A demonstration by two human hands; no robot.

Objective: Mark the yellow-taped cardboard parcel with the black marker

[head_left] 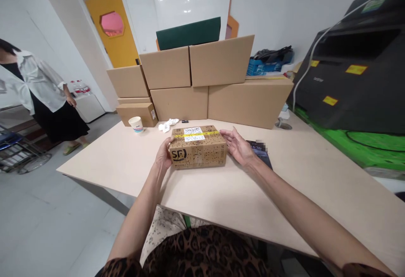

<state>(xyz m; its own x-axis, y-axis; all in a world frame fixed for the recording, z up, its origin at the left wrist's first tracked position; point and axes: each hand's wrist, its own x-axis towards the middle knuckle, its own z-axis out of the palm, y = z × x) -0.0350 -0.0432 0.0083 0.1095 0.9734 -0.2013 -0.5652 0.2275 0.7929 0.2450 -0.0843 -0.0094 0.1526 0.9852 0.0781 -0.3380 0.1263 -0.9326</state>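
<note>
In front of me on the table (196, 194) sits a brown cardboard box (198, 155) with SF printed on its front. A white label and a strip of yellow tape cross its top. My left hand (163, 153) is against the left end of the box, gripping it, some fingers hidden behind. My right hand (239, 145) is beside the right end, fingers stretched out and apart, fingertips close to the top edge; whether they touch cannot be made out. Partly under that hand's wrist lies a dark phone (261, 153) with a lit screen.
Stacked plain cartons (179, 104) line the table's back, with a dark green box (190, 34) on top. A paper cup (136, 124), crumpled tissue (168, 125) and a black pen cap-like piece (185, 121) lie before them. Right stands a large black printer (354, 70). A person (41, 87) stands left.
</note>
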